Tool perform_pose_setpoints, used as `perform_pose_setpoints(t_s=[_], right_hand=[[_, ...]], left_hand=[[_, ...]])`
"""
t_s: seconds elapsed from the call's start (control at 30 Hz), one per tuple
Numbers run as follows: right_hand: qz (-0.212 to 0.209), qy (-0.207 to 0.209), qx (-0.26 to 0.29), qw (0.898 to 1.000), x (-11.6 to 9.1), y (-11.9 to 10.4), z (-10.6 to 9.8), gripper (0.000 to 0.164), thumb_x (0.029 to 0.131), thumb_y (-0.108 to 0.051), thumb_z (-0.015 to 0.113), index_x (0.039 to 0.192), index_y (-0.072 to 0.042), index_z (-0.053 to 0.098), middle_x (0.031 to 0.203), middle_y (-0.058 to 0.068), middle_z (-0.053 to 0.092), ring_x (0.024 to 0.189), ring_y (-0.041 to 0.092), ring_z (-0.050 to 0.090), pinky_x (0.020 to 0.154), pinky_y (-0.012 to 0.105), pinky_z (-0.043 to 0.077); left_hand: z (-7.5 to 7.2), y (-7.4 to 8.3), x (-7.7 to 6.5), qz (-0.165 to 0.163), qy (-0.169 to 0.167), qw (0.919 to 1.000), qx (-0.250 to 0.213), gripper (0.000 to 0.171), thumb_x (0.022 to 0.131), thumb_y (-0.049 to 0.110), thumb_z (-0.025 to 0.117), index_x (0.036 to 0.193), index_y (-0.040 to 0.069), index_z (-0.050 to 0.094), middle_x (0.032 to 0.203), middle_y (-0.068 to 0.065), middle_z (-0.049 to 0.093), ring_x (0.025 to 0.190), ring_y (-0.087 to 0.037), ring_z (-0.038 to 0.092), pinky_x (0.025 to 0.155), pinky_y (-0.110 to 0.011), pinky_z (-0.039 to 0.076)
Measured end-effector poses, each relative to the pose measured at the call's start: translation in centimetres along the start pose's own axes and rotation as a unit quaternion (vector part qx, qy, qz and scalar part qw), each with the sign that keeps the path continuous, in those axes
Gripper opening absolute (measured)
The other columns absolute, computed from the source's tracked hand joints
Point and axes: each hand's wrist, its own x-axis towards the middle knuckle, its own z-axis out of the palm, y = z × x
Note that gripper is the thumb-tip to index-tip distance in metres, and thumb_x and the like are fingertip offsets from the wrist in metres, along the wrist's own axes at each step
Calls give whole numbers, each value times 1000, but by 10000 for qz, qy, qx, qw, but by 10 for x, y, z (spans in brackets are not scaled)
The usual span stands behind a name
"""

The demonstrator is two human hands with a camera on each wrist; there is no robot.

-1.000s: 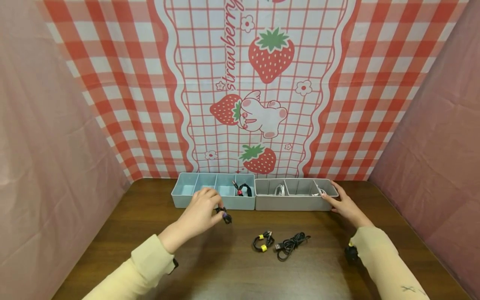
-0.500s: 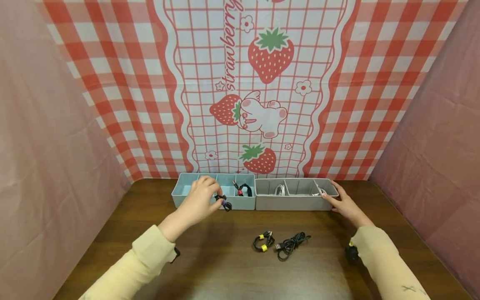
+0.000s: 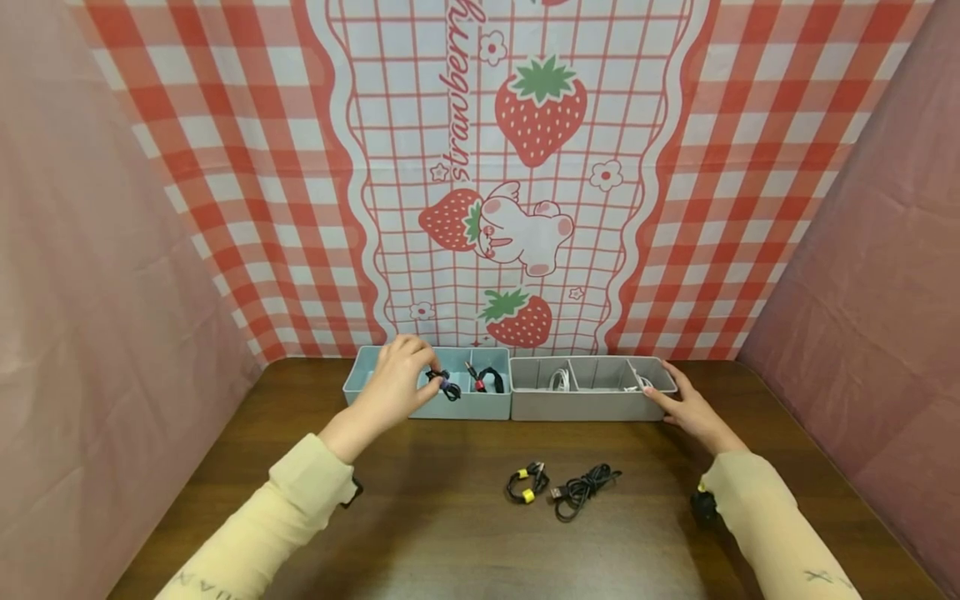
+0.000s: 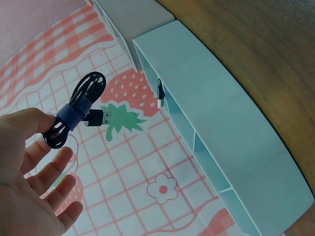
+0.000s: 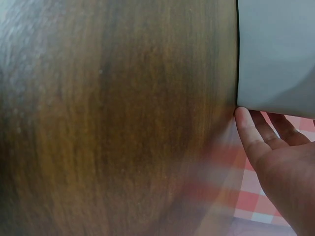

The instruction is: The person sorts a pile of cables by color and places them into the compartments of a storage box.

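Note:
My left hand (image 3: 397, 377) pinches a coiled black USB cable (image 3: 448, 387) between thumb and fingertips, over the light blue divided box (image 3: 468, 407). A dark blue-purple tie binds the coil, and its USB plug sticks out in the left wrist view, where the other fingers (image 4: 51, 179) are spread loosely. Another black cable (image 3: 491, 380) with a red tie lies in the box's right compartment. My right hand (image 3: 693, 412) rests against the right end of the grey divided box (image 3: 585, 407), thumb at the front rim. In the right wrist view its fairly straight fingers (image 5: 253, 135) touch the end wall.
On the brown table (image 3: 450, 533) lie a black cable with yellow ties (image 3: 527, 495) and a coiled black USB cable (image 3: 581, 493). White cables (image 3: 559, 381) sit in the grey box. A checked strawberry cloth (image 3: 480, 250) hangs directly behind both boxes.
My left hand has moved away from me and up with the coiled cable, from in front of the blue box to over it. The right hand stays put.

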Motion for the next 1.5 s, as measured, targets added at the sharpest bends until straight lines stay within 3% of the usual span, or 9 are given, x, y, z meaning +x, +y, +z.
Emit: perform_pose_setpoints(t_s=[0.37, 1.1, 1.5], right_hand=[[66, -2, -28, 10000, 2, 3, 0, 84, 96, -44, 49, 152, -17, -7, 149, 34, 5, 126, 49, 34, 97, 58, 40], [94, 69, -109, 9999, 3, 3, 0, 86, 95, -46, 50, 152, -16, -7, 149, 35, 7, 126, 49, 35, 95, 58, 41], [107, 4, -29, 9999, 4, 4, 0, 85, 95, -45, 50, 152, -17, -7, 149, 35, 5, 126, 50, 35, 96, 58, 40]], left_hand=[[5, -10, 9, 35, 183, 9998, 7, 9, 83, 17, 72, 85, 12, 65, 100, -6, 61, 106, -29, 48, 89, -49, 37], [24, -28, 22, -268, 259, 9993, -3, 10, 84, 17, 71, 88, 10, 66, 103, -8, 61, 112, -30, 47, 102, -51, 31], [41, -41, 23, -453, 220, 9986, 149, 12, 83, 19, 72, 89, 11, 66, 103, -8, 62, 110, -30, 48, 91, -48, 36]])
